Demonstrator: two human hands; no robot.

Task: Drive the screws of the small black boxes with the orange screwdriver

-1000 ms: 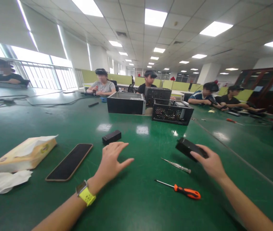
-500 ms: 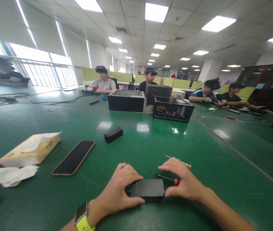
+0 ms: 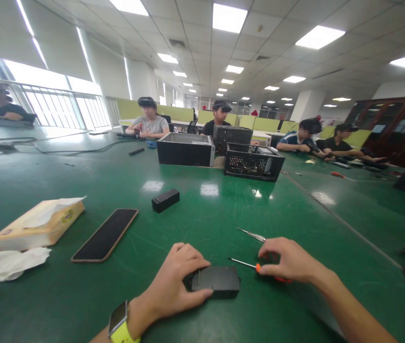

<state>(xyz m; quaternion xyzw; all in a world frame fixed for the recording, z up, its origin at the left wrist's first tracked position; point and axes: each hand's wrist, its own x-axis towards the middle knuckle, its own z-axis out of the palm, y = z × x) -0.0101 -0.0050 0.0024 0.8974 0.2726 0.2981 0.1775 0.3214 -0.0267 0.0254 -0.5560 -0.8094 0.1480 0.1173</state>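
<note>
A flat black box (image 3: 216, 280) lies on the green table (image 3: 202, 224) right in front of me. My left hand (image 3: 173, 286), with a yellow-strapped watch on its wrist, is closed round the box's left end. My right hand (image 3: 288, 261) has its fingers closed over the orange handle of a screwdriver (image 3: 248, 264) that lies just right of the box. A small silver screwdriver (image 3: 252, 234) lies a little farther back.
A phone (image 3: 105, 235), a tissue box (image 3: 34, 224), crumpled tissue (image 3: 9, 264) and a small black block (image 3: 165, 200) lie to the left. Open computer cases (image 3: 220, 152) stand mid-table. Several people sit at the far side.
My right hand brought the black box from the right down in front of me, my left hand took its left end, and my right hand moved off onto the orange screwdriver.
</note>
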